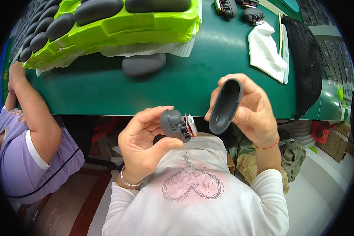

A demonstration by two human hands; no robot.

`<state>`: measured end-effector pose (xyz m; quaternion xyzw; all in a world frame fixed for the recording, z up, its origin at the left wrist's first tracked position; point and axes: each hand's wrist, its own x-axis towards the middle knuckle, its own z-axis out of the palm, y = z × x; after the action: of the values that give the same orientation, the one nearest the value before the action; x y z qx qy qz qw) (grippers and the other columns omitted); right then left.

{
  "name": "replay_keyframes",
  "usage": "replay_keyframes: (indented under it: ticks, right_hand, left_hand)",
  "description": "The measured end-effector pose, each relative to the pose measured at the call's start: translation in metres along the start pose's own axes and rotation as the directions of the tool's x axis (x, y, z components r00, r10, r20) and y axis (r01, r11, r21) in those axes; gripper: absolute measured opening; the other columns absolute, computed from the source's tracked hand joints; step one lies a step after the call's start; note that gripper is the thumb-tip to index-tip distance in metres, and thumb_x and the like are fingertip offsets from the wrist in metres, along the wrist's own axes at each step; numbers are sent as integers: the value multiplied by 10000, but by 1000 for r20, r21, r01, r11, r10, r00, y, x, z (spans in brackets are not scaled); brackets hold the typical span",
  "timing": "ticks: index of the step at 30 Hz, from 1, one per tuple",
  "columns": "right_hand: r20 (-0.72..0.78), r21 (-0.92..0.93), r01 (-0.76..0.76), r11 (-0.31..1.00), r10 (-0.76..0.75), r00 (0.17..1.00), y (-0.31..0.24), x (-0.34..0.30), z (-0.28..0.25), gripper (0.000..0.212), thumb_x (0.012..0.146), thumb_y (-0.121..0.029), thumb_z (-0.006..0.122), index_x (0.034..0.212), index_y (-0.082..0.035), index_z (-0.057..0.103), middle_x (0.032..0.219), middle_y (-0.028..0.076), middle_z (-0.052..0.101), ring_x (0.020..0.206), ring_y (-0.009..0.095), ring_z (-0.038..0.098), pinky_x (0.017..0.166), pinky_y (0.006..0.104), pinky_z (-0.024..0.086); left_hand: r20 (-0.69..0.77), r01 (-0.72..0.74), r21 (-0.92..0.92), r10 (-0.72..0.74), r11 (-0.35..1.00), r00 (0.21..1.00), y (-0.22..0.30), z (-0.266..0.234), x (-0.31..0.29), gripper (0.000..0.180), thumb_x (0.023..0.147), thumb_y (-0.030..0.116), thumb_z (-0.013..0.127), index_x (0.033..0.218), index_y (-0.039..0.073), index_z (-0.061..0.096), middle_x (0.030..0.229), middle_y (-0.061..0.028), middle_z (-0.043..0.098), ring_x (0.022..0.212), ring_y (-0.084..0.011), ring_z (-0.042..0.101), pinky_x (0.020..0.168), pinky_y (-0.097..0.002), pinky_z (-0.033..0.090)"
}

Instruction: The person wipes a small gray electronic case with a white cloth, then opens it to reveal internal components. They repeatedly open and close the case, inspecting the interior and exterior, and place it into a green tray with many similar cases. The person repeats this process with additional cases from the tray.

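Note:
Between the thumb and fingers of my left hand (141, 141) is a dark grey earbud-case inner part (173, 124), with a small circuit board and a silver battery-like block exposed on its right side. My right hand (255, 112) grips a hollow dark grey oval shell (226, 106), its open side turned toward me. The two pieces are apart, both held in front of the table's near edge. On the table beyond them lies a closed dark grey oval case (144, 64).
A bright green tray (145, 27) of dark oval cases fills the far left. At the far right are several inner parts (253, 15), a white cloth (265, 53) and a black mesh pouch (303, 63). A co-worker in a purple top (31, 157) sits at the left.

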<state>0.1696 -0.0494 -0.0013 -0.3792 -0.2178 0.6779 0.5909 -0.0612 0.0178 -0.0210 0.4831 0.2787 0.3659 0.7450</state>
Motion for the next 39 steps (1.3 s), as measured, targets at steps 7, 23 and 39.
replay_keyframes:
  ticks: [7, 23, 39]
  right_hand:
    - [193, 480, -93, 872, -2, 981, 31, -17, 0, 690, 871, -178, 675, 1433, -64, 292, 1031, 231, 568, 875, 316, 667, 710, 378, 601]
    - [96, 662, 7, 750, -94, 991, 48, -18, 14, 768, 919, -302, 615, 1478, -57, 148, 1081, 243, 527, 804, 269, 684, 603, 295, 599]
    - [-53, -261, 155, 953, -174, 983, 39, -24, 23, 597, 878, 2, 627, 1414, 5, 365, 1225, 133, 542, 1089, 188, 575, 931, 329, 495]
  left_hand:
    - [-25, 45, -127, -48, 991, 999, -1, 9, 0, 651, 743, 8, 787, 1291, -77, 447, 1115, -152, 611, 1008, -177, 620, 905, -306, 506]
    - [17, 65, -174, -64, 982, 998, -3, 5, -5, 608, 765, -11, 758, 1280, -89, 444, 1172, -176, 584, 1063, -189, 601, 925, -317, 502]
    - [-52, 58, -216, -71, 975, 996, -3, 8, -6, 530, 756, -35, 756, 1219, -83, 502, 1126, -190, 621, 1039, -220, 627, 925, -341, 512]
